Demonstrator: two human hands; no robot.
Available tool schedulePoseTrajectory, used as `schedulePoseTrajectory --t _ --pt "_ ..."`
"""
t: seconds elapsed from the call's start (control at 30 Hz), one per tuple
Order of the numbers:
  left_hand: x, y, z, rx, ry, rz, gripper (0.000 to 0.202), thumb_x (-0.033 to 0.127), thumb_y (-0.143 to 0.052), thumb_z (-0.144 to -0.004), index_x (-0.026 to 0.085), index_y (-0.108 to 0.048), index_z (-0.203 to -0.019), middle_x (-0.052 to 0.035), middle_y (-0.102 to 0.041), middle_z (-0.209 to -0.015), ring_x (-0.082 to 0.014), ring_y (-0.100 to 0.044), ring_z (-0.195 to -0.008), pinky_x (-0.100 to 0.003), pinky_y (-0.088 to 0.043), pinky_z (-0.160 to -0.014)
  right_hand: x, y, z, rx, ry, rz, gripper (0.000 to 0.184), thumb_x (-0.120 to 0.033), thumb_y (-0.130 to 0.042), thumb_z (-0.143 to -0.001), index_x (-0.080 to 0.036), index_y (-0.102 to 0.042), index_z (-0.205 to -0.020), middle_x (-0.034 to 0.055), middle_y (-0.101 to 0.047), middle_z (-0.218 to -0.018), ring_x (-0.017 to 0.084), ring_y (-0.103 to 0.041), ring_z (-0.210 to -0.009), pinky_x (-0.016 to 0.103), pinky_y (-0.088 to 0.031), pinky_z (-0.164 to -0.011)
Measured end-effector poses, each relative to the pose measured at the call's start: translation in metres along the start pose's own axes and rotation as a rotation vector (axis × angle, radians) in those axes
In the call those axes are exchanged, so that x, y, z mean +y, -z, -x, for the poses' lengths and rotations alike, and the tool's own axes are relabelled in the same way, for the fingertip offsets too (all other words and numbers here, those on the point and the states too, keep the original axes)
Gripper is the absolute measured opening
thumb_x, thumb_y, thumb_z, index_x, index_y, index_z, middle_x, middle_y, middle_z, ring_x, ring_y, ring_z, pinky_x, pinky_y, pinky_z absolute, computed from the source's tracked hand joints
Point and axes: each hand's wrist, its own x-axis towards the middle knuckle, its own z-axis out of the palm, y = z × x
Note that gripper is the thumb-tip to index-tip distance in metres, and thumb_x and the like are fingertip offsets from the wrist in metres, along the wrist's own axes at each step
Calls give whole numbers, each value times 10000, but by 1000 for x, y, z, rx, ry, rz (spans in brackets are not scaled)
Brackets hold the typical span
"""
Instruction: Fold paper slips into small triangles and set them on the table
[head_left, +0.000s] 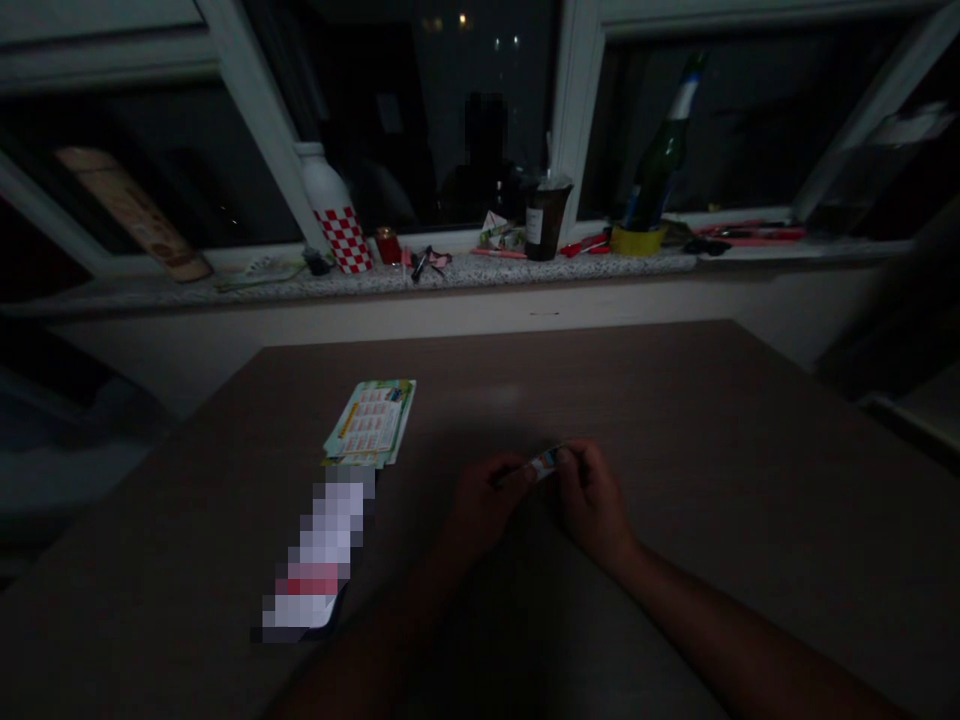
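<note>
Both my hands rest together on the brown table (pixel 675 420) in dim light. My left hand (pixel 484 500) and my right hand (pixel 589 495) pinch a small, folded colourful piece of paper (pixel 544 462) between their fingertips, fingers closed on it. To the left of my hands lies a green printed card (pixel 371 422) with a grid on it. Nearer to me on the left lies a long flat pixelated item (pixel 319 555).
A stone windowsill (pixel 450 275) runs behind the table. On it stand a white bottle with red checks (pixel 334 205), a dark cup with a straw (pixel 546 215), a green glass bottle (pixel 664 150) in a yellow tape roll, pens and small clutter. The windows are dark.
</note>
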Motion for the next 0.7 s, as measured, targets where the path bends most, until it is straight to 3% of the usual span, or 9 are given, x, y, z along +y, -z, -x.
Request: schedulePoseTrajectory --t 0.1,0.23,0.37,0.5,0.7 --pt "3 8 -1 -29 -9 -5 261 409 -590 -783 158 -645 -732 35 -540 -601 -102 -464 -566 -208 -336 -528 1 1 -3 -128 -89 -190 225 -424 -490 -876 -203 -515 -842 -23 -494 -634 121 -455 -538 230 -366 -486" --pt "5 15 -2 -132 -40 -56 244 395 -586 -791 164 -648 -739 22 -569 -655 -113 -492 -625 -211 -358 -567 -1 1 -7 -322 -129 -261 317 -461 -574 -809 -190 -497 -666 -43 -414 -565 100 -395 -508 218 -321 -469" --pt "-3 16 -4 -133 -9 -8 254 404 -587 -783 159 -653 -788 17 -579 -653 -106 -487 -595 -208 -355 -545 -4 -1 -7 -330 -157 -331 349 -473 -601 -789 -180 -510 -623 -43 -429 -535 93 -394 -489 216 -318 -462" --pt "-8 11 -6 -87 79 80 285 384 -697 -678 139 -653 -817 15 -597 -636 -103 -493 -562 -210 -363 -532 -3 -1 -8 -322 -200 -404 347 -480 -604 -792 -170 -549 -644 -28 -492 -526 94 -429 -478 216 -331 -451" --pt "-6 12 -8 -43 150 66 322 392 -734 -614 122 -658 -772 31 -558 -542 -93 -461 -491 -205 -332 -485 3 4 -13 -439 -243 -351 375 -508 -638 -749 -155 -578 -640 -22 -526 -529 84 -438 -480 204 -326 -455"
